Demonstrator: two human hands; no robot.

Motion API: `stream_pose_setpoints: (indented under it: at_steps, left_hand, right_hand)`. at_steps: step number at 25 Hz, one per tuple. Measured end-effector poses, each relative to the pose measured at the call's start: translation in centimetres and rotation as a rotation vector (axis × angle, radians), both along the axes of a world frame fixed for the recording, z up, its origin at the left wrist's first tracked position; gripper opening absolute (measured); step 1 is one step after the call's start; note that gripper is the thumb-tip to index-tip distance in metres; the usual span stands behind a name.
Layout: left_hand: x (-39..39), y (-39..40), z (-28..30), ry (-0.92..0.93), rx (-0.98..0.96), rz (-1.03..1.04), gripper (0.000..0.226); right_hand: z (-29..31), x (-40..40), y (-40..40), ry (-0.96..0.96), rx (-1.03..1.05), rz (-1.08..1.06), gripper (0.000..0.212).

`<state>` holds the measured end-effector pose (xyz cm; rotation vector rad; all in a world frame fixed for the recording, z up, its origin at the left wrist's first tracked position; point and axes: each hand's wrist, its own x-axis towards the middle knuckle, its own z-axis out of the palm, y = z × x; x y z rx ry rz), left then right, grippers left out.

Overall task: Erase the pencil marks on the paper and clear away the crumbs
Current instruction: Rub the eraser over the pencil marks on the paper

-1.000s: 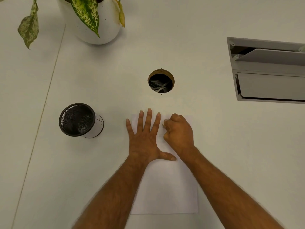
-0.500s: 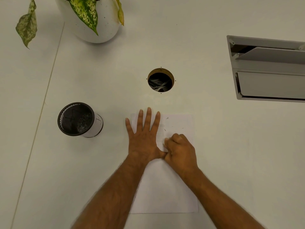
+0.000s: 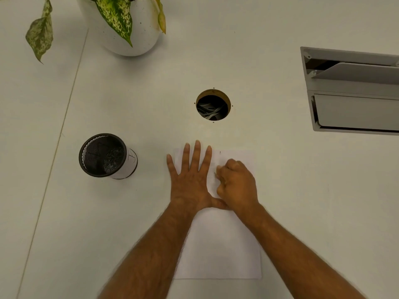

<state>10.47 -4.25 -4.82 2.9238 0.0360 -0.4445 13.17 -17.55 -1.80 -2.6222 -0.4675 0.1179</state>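
Observation:
A white sheet of paper [image 3: 220,244] lies on the white desk in front of me. My left hand [image 3: 190,182] lies flat on its upper left part, fingers spread, pinning it down. My right hand [image 3: 237,184] is curled into a fist on the sheet's upper middle, fingertips pinched down against the paper as if around a small eraser that the fingers hide. A short dark pencil mark [image 3: 220,152] shows near the top edge, just beyond the fist. Any crumbs are too small to make out.
A black mesh pen cup [image 3: 103,156] stands left of the paper. Behind it is a white plant pot [image 3: 129,29] with drooping leaves. A round cable hole [image 3: 213,107] opens beyond the paper. A grey open hatch [image 3: 354,93] sits at the right.
My right fist went from the sheet's top edge down toward me, then part of the way back up. My left hand has stayed flat on the paper.

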Motion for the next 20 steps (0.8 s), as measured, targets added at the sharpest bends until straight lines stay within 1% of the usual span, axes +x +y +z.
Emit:
stream_pose_setpoints:
  at_steps: [2,4,5,8,10,12,16,18,20]
  left_hand:
    - [0.0,0.0,-0.1,-0.011,0.014,0.002,0.126]
    - [0.0,0.1,-0.1,0.008,0.021,-0.006,0.128]
    - [0.0,0.1,-0.1,0.017,0.026,-0.011,0.129]
    - [0.1,0.1,-0.1,-0.004,0.033,0.000,0.122]
    - [0.1,0.1,-0.3,-0.008,0.040,0.000,0.121]
    - [0.0,0.1,-0.3,-0.018,0.038,-0.003,0.128]
    - [0.0,0.0,-0.3,-0.005,0.007,-0.020,0.146]
    - [0.1,0.0,-0.2,0.005,0.005,-0.021,0.148]
    - [0.0,0.0,-0.3,0.006,0.012,-0.016,0.145]
  right_hand:
    - [0.3,-2.3,-0.8,0.035,0.043,-0.010,0.011]
    - [0.5,-3.7,-1.2,0.039,0.050,-0.004,0.017]
    - [0.6,-3.9,-1.2,0.031,0.050,0.007,0.017]
    - [0.7,-3.4,-0.7,0.000,0.076,-0.003,0.009]
    - [0.4,-2.5,-0.2,-0.001,0.060,-0.018,0.007]
    - [-0.1,-1.1,0.4,-0.015,0.006,-0.006,0.005]
    - [-0.4,2.4,1.8,-0.046,-0.013,-0.029,0.006]
    - [-0.5,3.0,2.1,-0.037,-0.006,-0.050,0.008]
    - [-0.5,2.3,1.8,-0.024,0.021,-0.058,0.007]
